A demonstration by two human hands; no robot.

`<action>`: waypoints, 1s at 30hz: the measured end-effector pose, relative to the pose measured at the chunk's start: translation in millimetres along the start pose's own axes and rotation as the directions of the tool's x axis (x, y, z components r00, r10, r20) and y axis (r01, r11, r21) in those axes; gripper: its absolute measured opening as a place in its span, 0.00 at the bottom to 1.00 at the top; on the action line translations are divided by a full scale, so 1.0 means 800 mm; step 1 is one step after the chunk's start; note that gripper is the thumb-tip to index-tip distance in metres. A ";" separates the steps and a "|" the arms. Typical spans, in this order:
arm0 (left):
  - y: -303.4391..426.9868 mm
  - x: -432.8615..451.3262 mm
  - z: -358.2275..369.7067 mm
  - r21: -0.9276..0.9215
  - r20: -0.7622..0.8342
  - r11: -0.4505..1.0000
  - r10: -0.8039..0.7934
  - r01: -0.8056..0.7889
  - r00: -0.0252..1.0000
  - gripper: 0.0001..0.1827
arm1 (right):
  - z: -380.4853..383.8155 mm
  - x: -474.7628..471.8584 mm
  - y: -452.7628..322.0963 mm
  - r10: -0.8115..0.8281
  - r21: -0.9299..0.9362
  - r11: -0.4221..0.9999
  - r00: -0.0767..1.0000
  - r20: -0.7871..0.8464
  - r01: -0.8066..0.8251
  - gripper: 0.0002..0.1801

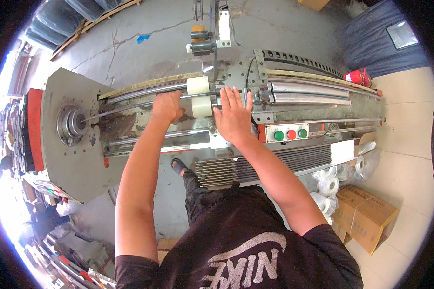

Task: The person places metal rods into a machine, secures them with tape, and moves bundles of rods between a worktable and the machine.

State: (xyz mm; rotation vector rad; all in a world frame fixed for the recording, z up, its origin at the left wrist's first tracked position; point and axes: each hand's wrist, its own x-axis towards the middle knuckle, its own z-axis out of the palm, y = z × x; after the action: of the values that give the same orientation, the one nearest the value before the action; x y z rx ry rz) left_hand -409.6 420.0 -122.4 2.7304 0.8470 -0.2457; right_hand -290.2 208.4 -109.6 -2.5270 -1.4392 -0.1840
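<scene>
A thin metal rod runs from the round chuck on the grey headstock towards the middle of the machine. My left hand is curled around it, just left of two cream rollers. Past my left hand the rod looks darker and passes across the rollers. My right hand lies flat with fingers extended over the rod's far end, beside the carriage plate. Its palm faces down, so contact underneath is hidden.
Green and red push buttons sit at the carriage front. Two silver cylinders extend right. Many thin rods lie in a tray before my waist. Cardboard boxes, wrapped rolls and a red fire extinguisher stand at right.
</scene>
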 end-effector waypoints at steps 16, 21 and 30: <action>-0.116 -0.038 0.018 -0.095 -0.128 0.995 0.015 -0.027 0.992 0.26 | -0.014 -0.004 0.008 0.005 0.000 1.000 0.999 0.036 -0.006 0.35; -0.197 -0.058 0.013 -0.102 -0.089 0.993 -0.074 0.065 0.993 0.22 | -0.023 0.001 0.005 0.003 -0.051 0.999 0.997 0.080 0.001 0.34; -0.243 -0.054 0.035 -0.012 -0.042 0.996 -0.090 0.090 0.995 0.40 | 0.045 0.156 0.056 0.299 0.765 0.527 0.923 0.241 -0.370 0.21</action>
State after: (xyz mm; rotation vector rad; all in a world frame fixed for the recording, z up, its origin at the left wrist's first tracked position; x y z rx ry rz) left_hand -559.0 542.4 -178.7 2.7010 0.9815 -0.2011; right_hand -187.8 299.5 -123.3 -1.9491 -0.7222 0.5394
